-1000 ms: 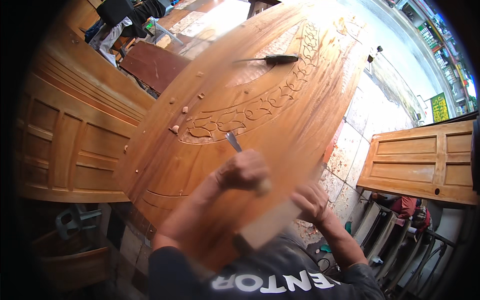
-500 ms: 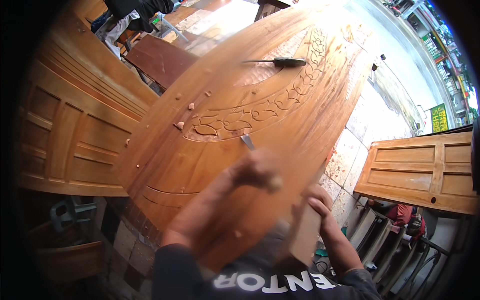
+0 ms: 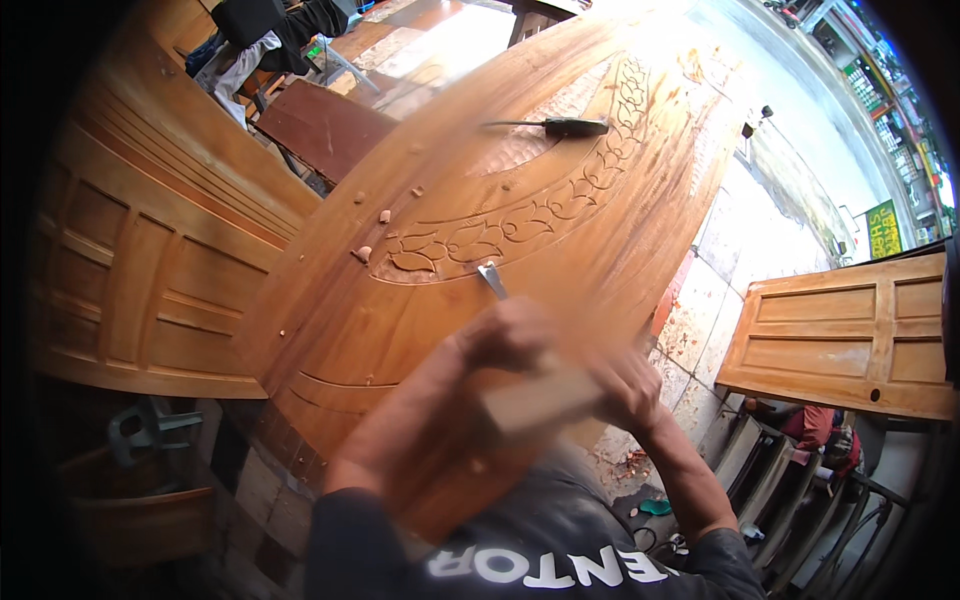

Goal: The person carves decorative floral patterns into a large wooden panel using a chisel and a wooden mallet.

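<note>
A large wooden door panel [image 3: 340,340] lies in front of me, with a carved band of leaves [image 3: 530,222] curving over it. My left hand [image 3: 507,332] is closed round a chisel [image 3: 492,281], whose metal blade meets the wood at the lower edge of the carving. In my right hand [image 3: 627,388] is a wooden block [image 3: 540,402], smeared by motion, close behind the chisel's handle end. Whether block and handle touch, I cannot tell. Farther up the panel rests a dark-handled tool [image 3: 575,127] with a thin blade.
Wood chips [image 3: 363,255] are scattered on the panel's left part. Panelled doors stand at the left [image 3: 150,290] and right [image 3: 840,335]. A green plastic chair [image 3: 150,430] is at the lower left. The tiled floor [image 3: 700,320] on the right carries shavings.
My right hand has swung the wooden block up and left, from beside my body to the chisel's handle end. The left hand and chisel stay nearly in place.
</note>
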The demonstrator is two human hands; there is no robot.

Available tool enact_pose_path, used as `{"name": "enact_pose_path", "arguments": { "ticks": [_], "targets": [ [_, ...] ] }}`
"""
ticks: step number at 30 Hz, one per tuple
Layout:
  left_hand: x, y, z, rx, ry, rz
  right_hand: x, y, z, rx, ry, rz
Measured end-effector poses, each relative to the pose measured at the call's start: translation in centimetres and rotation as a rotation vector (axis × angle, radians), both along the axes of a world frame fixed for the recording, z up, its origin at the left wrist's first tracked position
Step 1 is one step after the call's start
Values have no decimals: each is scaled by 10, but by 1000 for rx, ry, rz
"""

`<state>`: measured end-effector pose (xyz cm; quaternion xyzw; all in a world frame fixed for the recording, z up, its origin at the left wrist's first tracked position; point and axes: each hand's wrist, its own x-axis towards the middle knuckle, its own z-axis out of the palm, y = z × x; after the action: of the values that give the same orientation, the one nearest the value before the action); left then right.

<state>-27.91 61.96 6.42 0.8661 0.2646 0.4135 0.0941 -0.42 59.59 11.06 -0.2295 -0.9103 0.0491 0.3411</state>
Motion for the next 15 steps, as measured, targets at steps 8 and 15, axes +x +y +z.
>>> {"name": "enact_pose_path", "arguments": {
  "ticks": [8, 15],
  "targets": [
    [-7, 7, -5, -23, 0, -31, -4, 7, -1, -15, -24, -29],
    [-13, 16, 0, -13, 13, -51, -5, 13, -16, -10, -12, -69]
  ]
}}
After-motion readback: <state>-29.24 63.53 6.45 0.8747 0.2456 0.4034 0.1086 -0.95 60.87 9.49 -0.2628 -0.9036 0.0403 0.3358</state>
